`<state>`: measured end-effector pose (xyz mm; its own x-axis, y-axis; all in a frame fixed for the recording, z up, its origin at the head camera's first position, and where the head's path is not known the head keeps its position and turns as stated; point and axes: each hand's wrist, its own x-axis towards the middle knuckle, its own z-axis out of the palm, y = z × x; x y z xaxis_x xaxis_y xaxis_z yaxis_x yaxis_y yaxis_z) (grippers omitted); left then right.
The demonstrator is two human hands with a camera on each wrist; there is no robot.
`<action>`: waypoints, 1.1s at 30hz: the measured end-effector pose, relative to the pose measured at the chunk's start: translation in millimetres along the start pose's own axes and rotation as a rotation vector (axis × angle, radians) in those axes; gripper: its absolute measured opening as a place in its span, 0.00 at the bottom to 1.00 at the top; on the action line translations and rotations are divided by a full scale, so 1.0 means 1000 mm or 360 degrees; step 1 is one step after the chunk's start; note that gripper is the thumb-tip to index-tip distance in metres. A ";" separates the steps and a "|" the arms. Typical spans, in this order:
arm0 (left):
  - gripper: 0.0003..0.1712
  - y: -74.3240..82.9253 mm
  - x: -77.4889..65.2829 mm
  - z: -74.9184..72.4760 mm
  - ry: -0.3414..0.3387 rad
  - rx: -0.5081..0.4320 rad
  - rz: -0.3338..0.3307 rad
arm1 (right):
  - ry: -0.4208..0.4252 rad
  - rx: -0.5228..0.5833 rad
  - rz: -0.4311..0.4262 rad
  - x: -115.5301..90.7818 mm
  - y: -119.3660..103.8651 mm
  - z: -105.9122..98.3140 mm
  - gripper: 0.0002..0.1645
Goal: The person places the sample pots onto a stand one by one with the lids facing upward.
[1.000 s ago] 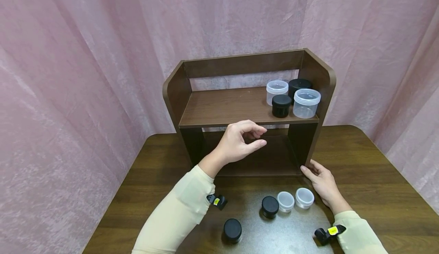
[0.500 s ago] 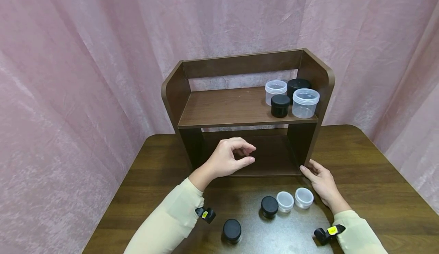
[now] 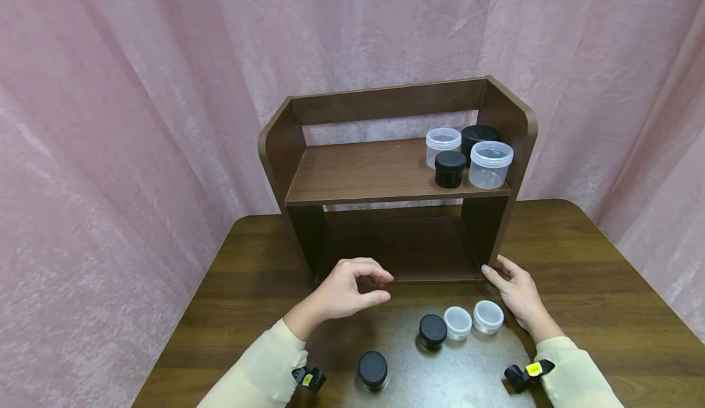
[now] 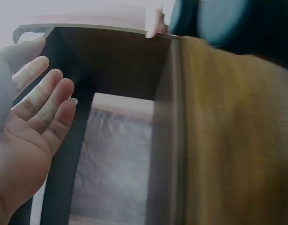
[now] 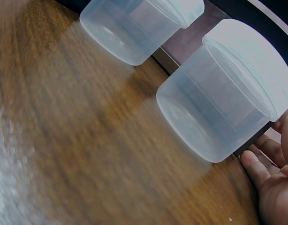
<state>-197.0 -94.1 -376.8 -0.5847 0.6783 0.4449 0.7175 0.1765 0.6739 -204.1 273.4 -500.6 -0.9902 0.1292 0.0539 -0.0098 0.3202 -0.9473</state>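
Note:
My left hand (image 3: 350, 289) hovers in front of the brown two-tier shelf (image 3: 385, 200), fingers loosely curved and thumb apart, holding nothing. In the left wrist view the same hand (image 4: 31, 131) shows a bare palm. At the shelf's lower right corner, my right hand (image 3: 518, 295) grips the side panel's edge, its thumb in front and fingers along the outer side. Near it on the table stand two small clear jars with white lids, the right one (image 3: 488, 317) and the left one (image 3: 458, 323), beside a black-lidded jar (image 3: 432, 332). Another black-lidded jar (image 3: 373, 370) stands nearer the front.
On the upper tier, toward the right, are a small black jar (image 3: 450, 169), a larger black jar (image 3: 480, 137), a clear jar (image 3: 443, 148) and a wider clear jar (image 3: 491, 165). Pink curtains (image 3: 165, 120) hang behind the wooden table (image 3: 237, 310).
My left hand has come down and to the left, from before the upper tier's edge to below the shelf's base. My right hand has stayed at the corner.

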 end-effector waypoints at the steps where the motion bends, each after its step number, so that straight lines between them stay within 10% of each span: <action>1: 0.13 -0.004 -0.005 0.002 -0.0012 -0.0004 -0.0018 | -0.0001 -0.0001 0.0000 0.000 0.000 0.000 0.44; 17: 0.18 -0.031 -0.077 0.019 -0.0321 -0.0097 -0.0143 | 0.0010 -0.0001 -0.0022 0.000 -0.001 0.001 0.43; 33: 0.29 -0.040 -0.100 0.035 -0.0481 -0.0116 -0.0205 | -0.0017 -0.0053 0.0045 -0.002 -0.003 -0.002 0.48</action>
<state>-154.3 -144.6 -468.9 -0.5224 0.8364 0.1657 0.6097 0.2306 0.7583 -202.0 273.6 -497.1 -0.9914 0.1284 0.0238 0.0226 0.3478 -0.9373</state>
